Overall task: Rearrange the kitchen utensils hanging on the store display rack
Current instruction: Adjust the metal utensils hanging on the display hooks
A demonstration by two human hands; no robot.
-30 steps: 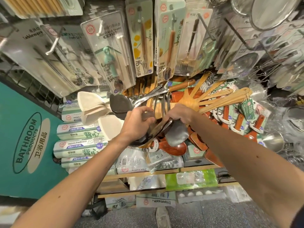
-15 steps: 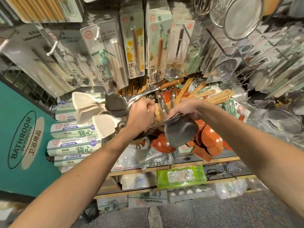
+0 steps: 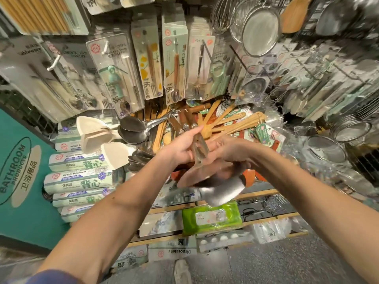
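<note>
- The white spatulas hang at centre left of the frame, well clear of both hands. Just right of them hang dark metal ladles.
- The left hand sits at frame centre, fingers wrapped around the handle of a metal spatula. Its index finger points up and right toward the rack.
- The spatula's long axis runs from the handle tip at the left hand's fingers, down and slightly right, to the blade at lower centre. The blade is blurred.
- The right hand is just right of the handle, palm cupped against it. Whether it is gripping cannot be told.
- The wooden utensils fan out above and right of both hands, nearer the right hand.
- Judgement: re-hanging calls for raising the handle end toward the rack; the left hand controls that end.
</note>
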